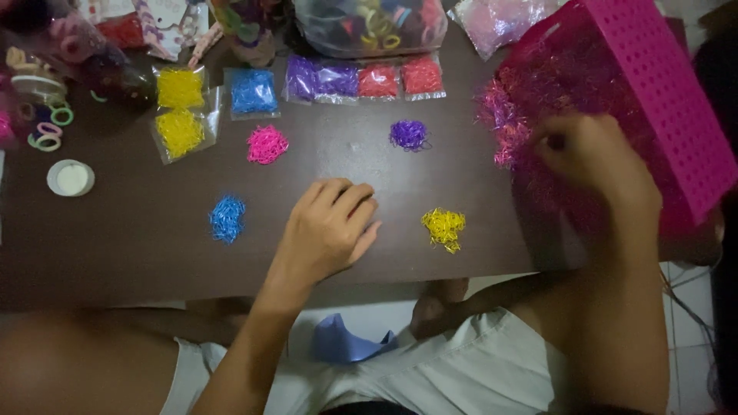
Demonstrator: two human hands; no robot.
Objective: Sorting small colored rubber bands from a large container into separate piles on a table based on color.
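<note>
Resting palm-down on the dark worktop (138,253), the left hand (330,230) has its fingers loosely curled and holds nothing. It lies between two small heaps of tiny elastic bands — a blue heap (227,217) to its left and a yellow heap (444,228) to its right. The right hand (596,157) is curled inside a clear bag of pink bands (530,115), beside a tilted pink perforated basket (661,84); whether it grips any bands cannot be told. Farther back lie a pink heap (267,144), a purple heap (408,135), and small sealed packets — yellow (179,88), blue (254,92), purple (321,78), red (400,77).
</note>
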